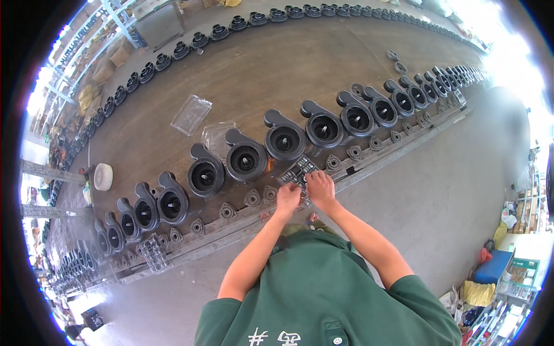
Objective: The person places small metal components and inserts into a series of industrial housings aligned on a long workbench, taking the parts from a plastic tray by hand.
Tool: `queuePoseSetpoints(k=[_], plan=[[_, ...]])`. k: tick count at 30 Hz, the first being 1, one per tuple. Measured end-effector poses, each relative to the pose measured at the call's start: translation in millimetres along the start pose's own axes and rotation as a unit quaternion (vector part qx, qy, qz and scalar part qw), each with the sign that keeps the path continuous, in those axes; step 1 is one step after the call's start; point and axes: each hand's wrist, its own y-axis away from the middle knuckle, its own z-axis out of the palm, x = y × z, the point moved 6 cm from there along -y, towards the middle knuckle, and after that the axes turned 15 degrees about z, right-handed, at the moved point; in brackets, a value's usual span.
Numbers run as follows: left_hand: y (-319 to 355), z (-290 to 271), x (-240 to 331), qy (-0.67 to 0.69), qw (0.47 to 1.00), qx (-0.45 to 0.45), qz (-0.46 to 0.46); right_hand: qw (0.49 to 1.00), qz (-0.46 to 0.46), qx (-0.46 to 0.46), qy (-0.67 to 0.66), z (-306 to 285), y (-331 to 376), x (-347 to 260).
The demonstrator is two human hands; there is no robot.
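Observation:
Both hands meet over a small compartment tray (298, 170) of dark and shiny parts at the table's near edge. My left hand (288, 199) is closed at the tray's lower left corner, its fingertips pinched together. Beside it my right hand (320, 187) curls over the tray's right side with bent fingers. Whatever they pinch is too small to make out. Just beyond the tray stands a black round pump-like housing (285, 142) with a metal shaft in its open bowl. Small dark flange pieces (333, 163) lie along the edge on either side.
A long row of similar housings (205, 176) crosses the table; another row (238, 23) lines its far edge. Clear plastic trays (191, 115) lie between them. Another parts tray (153, 254) sits at the near edge, left. A white roll (103, 176) is at the left end.

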Motion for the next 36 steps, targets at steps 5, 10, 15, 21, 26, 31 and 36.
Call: queuePoseSetpoints(k=[5,10,15,21,26,31,36], plan=[[14,3,7,0.11,0.991,0.031,-0.075,0.997,0.027,-0.046,-0.056,-3,-6,4],[18,-1,9,0.139,0.984,0.039,-0.102,0.99,0.051,-0.073,-0.111,-8,-8,9],[19,0,3,0.149,0.98,0.046,-0.122,0.98,0.084,-0.07,-0.168,-11,-7,22],[15,23,3,0.437,0.883,-0.043,-0.167,0.958,-0.075,-0.019,-0.275,-57,25,-16],[17,-7,13,0.37,0.922,-0.054,-0.097,0.968,0.039,0.009,-0.246,-36,3,16],[44,-26,74,0.422,0.902,-0.083,-0.045,0.985,-0.01,-0.037,-0.17,-10,-11,19],[68,-35,124,0.382,0.919,-0.092,0.024,0.967,0.002,-0.091,-0.239,-11,-12,21]])
